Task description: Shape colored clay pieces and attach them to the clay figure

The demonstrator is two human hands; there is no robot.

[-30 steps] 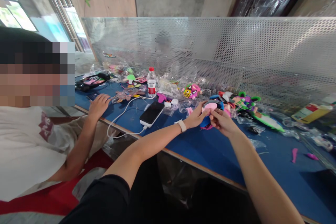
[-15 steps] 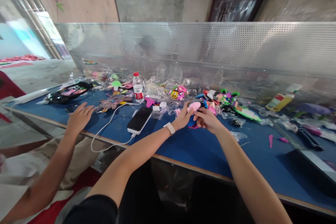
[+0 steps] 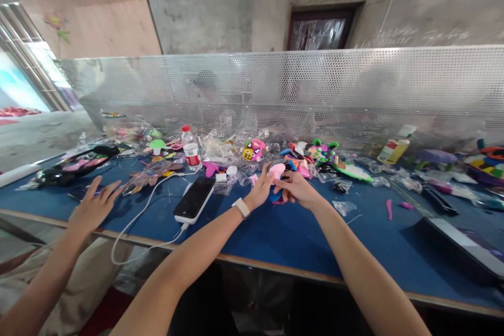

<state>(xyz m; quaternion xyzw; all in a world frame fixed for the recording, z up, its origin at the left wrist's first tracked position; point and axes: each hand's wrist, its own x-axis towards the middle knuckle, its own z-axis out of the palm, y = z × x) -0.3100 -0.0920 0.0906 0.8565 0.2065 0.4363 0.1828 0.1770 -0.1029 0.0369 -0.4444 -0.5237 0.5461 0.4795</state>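
My left hand, with a pale band on its wrist, is closed on a pink rounded piece that looks like craft foam. From the right, my right hand meets it with bent fingers pinched at the same piece's lower edge. Dark and blue parts show behind the pink; whether they are joined to it I cannot tell. Both hands are just above the blue tabletop. Beyond them lies a heap of coloured foam pieces.
A phone on a white power bank with a cable lies left of my hands, near a red-capped bottle. Another person's hand is at far left. A yellow bottle and a black box are right. A perforated metal screen stands behind.
The view has tilted up and turned slightly right, bringing an exit sign into sight. My hands stay together on the pink piece. The other person's fingers have spread.
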